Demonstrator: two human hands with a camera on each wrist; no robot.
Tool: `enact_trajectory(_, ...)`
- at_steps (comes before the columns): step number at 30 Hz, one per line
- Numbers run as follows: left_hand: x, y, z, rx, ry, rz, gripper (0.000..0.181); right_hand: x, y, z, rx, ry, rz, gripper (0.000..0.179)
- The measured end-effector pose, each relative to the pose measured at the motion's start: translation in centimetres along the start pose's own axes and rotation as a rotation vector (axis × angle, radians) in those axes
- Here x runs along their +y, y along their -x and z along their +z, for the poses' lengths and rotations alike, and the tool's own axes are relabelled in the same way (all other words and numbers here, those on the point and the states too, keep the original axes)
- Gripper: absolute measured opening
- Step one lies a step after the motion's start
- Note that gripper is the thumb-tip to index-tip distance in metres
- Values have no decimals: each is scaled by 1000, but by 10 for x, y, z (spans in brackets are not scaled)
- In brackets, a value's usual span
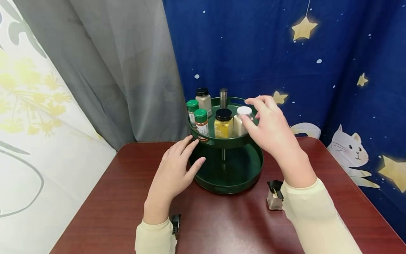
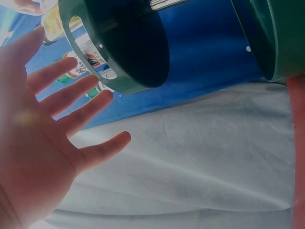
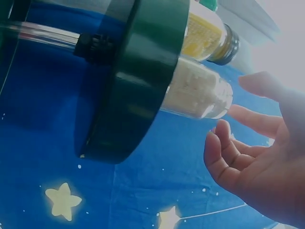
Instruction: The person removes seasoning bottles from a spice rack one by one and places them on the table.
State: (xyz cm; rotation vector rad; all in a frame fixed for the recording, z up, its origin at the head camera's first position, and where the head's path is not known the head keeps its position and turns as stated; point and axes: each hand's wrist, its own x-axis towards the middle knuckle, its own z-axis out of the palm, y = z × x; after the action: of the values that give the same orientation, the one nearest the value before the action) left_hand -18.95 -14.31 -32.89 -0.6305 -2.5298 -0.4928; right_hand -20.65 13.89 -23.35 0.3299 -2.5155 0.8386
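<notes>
A two-tier green turntable rack bears spice jars on its upper tray. Toward the right of that tray stands a clear jar of pale powder with a white lid. My right hand is at this jar, its thumb and fingers spread apart beside the lid; in the right wrist view a fingertip comes right up to the jar's top. Left of it sits a black-lidded jar of yellow powder. My left hand holds nothing, its fingers extended at the upper tray's left front rim, near the green-capped bottles.
Two green-capped bottles and a black-lidded jar stand on the tray's left, near the metal post. A small black-topped clear container is on the brown table by my right sleeve. Curtains hang behind.
</notes>
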Motion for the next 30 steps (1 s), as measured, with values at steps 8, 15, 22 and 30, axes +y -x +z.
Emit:
enact_trajectory(8, 0, 0, -2, 7, 4, 5, 59, 1, -13, 6, -94, 51, 14, 56)
enact_trajectory(15, -1, 1, -2, 15, 16, 10, 58, 2, -16, 10, -122, 60, 40, 54)
enact_trajectory(22, 0, 1, -3, 5, 18, 4, 58, 3, -17, 12, -114, 46, 17, 51)
enact_trajectory(30, 0, 2, -3, 4, 15, 4, 59, 4, -14, 11, -94, 19, 15, 52)
